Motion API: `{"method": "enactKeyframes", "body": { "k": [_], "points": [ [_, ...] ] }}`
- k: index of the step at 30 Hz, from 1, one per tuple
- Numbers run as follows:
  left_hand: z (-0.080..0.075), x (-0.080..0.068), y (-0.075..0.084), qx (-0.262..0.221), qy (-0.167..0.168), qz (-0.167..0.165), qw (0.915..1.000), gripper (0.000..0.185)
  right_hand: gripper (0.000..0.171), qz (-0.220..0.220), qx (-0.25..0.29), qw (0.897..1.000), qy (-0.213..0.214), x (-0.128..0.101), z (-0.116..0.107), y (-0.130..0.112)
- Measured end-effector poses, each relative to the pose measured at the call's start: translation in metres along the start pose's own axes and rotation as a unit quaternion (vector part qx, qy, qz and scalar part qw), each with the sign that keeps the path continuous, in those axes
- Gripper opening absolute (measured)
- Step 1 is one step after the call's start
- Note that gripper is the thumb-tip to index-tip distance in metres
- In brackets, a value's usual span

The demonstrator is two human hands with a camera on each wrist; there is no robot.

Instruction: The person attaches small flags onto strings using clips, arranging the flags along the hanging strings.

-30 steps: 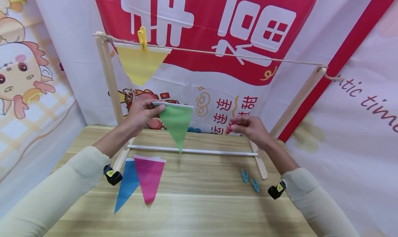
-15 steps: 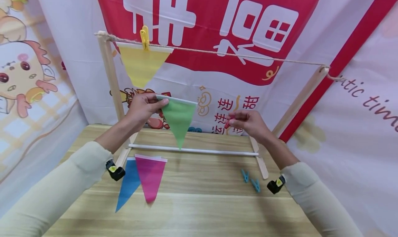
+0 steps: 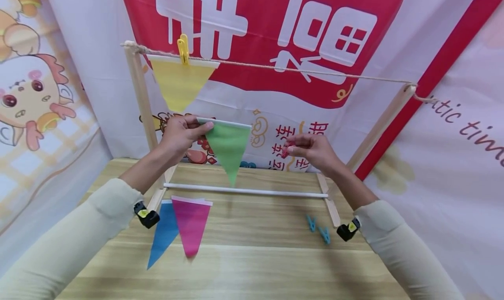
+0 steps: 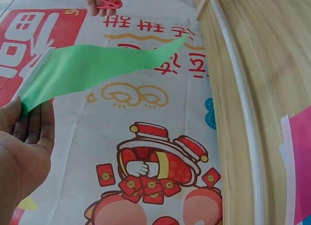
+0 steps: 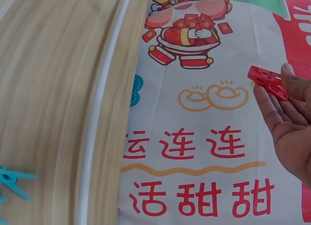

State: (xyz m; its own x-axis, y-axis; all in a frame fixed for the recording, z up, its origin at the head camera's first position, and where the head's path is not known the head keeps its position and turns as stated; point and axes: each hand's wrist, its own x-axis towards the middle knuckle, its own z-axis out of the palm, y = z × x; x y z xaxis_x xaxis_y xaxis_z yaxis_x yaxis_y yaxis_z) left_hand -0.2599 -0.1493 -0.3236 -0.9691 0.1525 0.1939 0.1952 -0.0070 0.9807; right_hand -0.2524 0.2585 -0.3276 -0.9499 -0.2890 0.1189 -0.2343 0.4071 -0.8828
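My left hand point(image 3: 181, 134) pinches the top left corner of a green triangular flag point(image 3: 227, 148), which hangs point down in the air below the rope point(image 3: 299, 70). The left wrist view shows that green flag point(image 4: 97, 69) stretching away from my fingers point(image 4: 29, 132). My right hand point(image 3: 313, 151) holds a red clothespin point(image 3: 286, 148) to the right of the flag; the right wrist view shows the red clothespin point(image 5: 267, 81) against my fingertips point(image 5: 284, 113). A yellow flag point(image 3: 179, 83) hangs from the rope under a yellow clothespin point(image 3: 183, 50).
The rope spans a wooden frame point(image 3: 139, 99) with a white crossbar point(image 3: 244, 190) low down. A pink flag point(image 3: 190, 225) and a blue flag point(image 3: 161, 236) lie on the wooden table point(image 3: 256, 265). Two blue clothespins point(image 3: 318, 230) lie near the frame's right foot. Printed banners surround the table.
Both hands have risen toward the rope. The green flag went up with my left hand, and my right hand with the red clothespin moved up and slightly left.
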Motion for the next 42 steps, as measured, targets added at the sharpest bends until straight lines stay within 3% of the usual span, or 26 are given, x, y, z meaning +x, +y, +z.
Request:
{"method": "enactKeyframes", "body": {
  "k": [15,20,25,33,42],
  "points": [
    [0.003,0.001,0.009,0.0,0.014,0.014,0.9998,0.046,0.036,-0.023,-0.03,0.999,0.015,0.005,-0.006,-0.016],
    [0.004,0.001,0.018,-0.01,0.029,0.011,0.9995,0.047,0.037,-0.028,-0.03,0.999,0.02,0.01,-0.006,-0.024],
    [0.005,0.002,0.026,-0.032,0.02,0.009,0.9992,0.053,0.038,-0.017,-0.029,0.999,0.024,0.01,-0.006,-0.033],
    [0.005,0.003,0.027,-0.057,0.023,0.017,0.998,0.049,0.043,-0.023,-0.034,0.999,0.016,0.013,-0.003,-0.04],
    [0.014,0.009,0.037,-0.039,0.025,0.023,0.9986,0.05,0.037,-0.05,-0.026,0.998,0.025,0.016,-0.008,-0.055]
  ]
}}
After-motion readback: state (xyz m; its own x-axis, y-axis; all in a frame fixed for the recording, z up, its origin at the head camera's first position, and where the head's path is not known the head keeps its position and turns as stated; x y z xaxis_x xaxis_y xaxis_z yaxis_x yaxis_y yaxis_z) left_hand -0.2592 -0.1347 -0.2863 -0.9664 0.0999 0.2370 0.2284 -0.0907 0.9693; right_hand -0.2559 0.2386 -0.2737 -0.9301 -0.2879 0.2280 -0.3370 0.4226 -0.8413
